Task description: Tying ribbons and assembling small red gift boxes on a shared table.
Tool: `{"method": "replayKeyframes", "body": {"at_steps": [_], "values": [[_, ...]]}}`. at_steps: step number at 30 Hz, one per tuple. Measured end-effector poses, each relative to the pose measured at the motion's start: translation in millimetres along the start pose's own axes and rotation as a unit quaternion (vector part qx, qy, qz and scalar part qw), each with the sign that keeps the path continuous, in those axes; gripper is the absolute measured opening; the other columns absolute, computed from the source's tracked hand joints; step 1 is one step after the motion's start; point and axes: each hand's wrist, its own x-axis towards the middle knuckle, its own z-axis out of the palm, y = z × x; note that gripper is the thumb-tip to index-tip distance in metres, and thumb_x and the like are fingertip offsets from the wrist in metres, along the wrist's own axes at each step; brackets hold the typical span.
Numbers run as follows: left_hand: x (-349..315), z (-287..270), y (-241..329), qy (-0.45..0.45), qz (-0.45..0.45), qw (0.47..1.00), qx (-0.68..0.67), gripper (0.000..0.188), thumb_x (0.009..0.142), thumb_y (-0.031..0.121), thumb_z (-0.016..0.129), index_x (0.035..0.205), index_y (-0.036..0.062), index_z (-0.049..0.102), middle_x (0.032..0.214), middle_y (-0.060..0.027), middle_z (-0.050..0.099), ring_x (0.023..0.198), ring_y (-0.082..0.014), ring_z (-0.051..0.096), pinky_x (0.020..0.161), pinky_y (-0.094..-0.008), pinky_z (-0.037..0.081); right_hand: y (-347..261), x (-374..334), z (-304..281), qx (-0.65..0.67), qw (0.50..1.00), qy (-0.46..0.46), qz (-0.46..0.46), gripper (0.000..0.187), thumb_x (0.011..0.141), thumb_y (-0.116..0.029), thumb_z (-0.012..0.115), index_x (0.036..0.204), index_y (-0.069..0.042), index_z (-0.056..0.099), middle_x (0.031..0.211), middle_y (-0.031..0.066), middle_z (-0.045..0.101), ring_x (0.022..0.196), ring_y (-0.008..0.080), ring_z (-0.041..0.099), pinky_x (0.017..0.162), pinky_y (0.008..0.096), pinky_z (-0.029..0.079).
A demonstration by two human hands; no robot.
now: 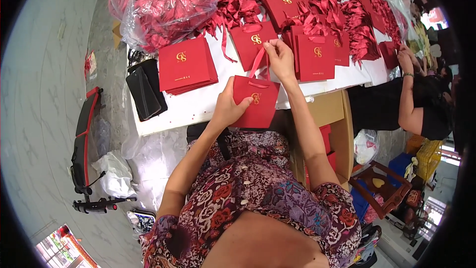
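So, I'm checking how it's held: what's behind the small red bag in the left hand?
Beyond the held red bag, white tabletop shows. The left hand has its thumb on the front; the other fingers reach behind, mostly covered. Whatever else lies directly behind is hidden.

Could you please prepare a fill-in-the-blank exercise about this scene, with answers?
The left hand holds a bag coloured ____.
The bag's raised ribbon is pinched by the ____ hand.
The emblem on this bag is coloured ____.
The large plastic sack lies farther ____ (left/right) than the bag.

Missing words: red; right; gold; left.
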Motion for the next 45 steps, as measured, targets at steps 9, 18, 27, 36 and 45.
{"method": "replayKeyframes", "body": {"at_steps": [9,18,27,36,45], "values": [[6.9,-3.5,6.1,-0.079,-0.080,0.980,-0.163,0.051,0.079,0.004,0.075,0.124,0.0002,0.050,0.111,-0.0093,0.065,0.103,-0.0148,0.062,0.092,-0.0308,0.051,-9.7,-3.2,-5.2,-0.023,1.000,0.010,-0.010,0.021,0.091,-0.020,0.066,0.091,0.001,0.065,0.067,0.0031,0.059,0.061,0.0096,0.053,0.058,0.0291,0.044],[7.5,-4.8,6.1,-0.075,-0.111,0.974,-0.184,0.050,0.081,0.004,0.075,0.124,0.0001,0.049,0.113,-0.0092,0.064,0.103,-0.0144,0.062,0.093,-0.0315,0.051,-8.9,-3.1,-7.4,-0.056,0.998,-0.007,0.016,0.023,0.092,-0.021,0.065,0.098,0.001,0.067,0.073,0.0064,0.066,0.066,0.0126,0.059,0.062,0.0293,0.047],[96.8,-3.6,49.6,0.143,0.096,0.983,-0.067,0.055,0.083,0.006,0.074,0.129,-0.0031,0.043,0.118,-0.0180,0.063,0.109,-0.0231,0.063,0.093,-0.0347,0.050,-68.9,-23.2,-34.2,-0.018,0.991,0.084,-0.102,0.031,0.095,-0.016,0.062,0.123,-0.001,0.060,0.115,0.0143,0.062,0.095,0.0205,0.065,0.080,0.0327,0.052],[124.8,27.4,-20.5,0.183,0.048,0.968,0.166,0.083,0.080,0.019,0.076,0.140,-0.0136,0.028,0.131,-0.0360,0.044,0.120,-0.0494,0.046,0.103,-0.0487,0.039,-0.1,-38.7,4.8,-0.351,0.913,-0.066,-0.198,0.050,0.092,-0.016,0.060,0.136,0.003,0.048,0.138,0.0255,0.047,0.133,0.0453,0.039,0.111,0.0489,0.033],[28.9,-50.6,35.5,0.188,0.197,0.891,0.363,0.069,0.073,0.015,0.081,0.136,0.0093,0.053,0.141,-0.0218,0.041,0.130,-0.0415,0.038,0.108,-0.0495,0.033,-20.4,-37.9,11.1,-0.295,0.928,-0.006,-0.230,0.032,0.083,-0.013,0.070,0.113,-0.003,0.063,0.113,0.0174,0.057,0.110,0.0384,0.052,0.093,0.0456,0.044]]}}
